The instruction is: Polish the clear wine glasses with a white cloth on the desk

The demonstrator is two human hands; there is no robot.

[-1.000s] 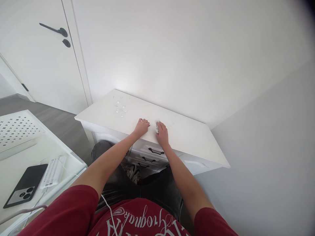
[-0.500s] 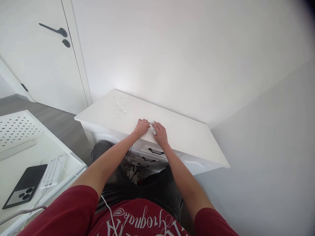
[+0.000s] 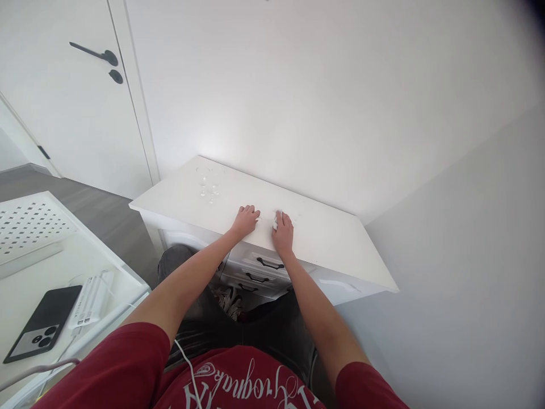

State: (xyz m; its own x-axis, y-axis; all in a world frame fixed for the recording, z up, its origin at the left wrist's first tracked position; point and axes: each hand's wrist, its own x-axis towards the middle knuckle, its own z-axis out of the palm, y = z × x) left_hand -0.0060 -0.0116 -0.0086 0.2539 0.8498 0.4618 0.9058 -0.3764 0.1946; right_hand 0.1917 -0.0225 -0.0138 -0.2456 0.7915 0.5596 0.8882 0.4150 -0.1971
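On the white cabinet top (image 3: 332,233) rests my left hand (image 3: 246,221), its fingers curled. A small whitish bit shows by its fingertips; what it is I cannot make out. My right hand (image 3: 283,234) lies a short gap to the right, its fingers bent over a crumpled white tissue (image 3: 275,223) pressed to the surface. Most of the tissue is hidden under the hand. Clear droplets (image 3: 208,190) are scattered on the left part of the top. Faint wet-looking spots show just right of the right hand.
Black-handled drawers (image 3: 269,263) face me below the top. At left, a white table (image 3: 46,272) bears a dark phone (image 3: 45,324), a white power strip (image 3: 90,300) and cables. Behind stand a white wall (image 3: 298,102) and a door (image 3: 59,102) with a black handle.
My right hand has slid right with the tissue, away from my left hand, widening the gap between them. The left hand has stayed nearly in place.
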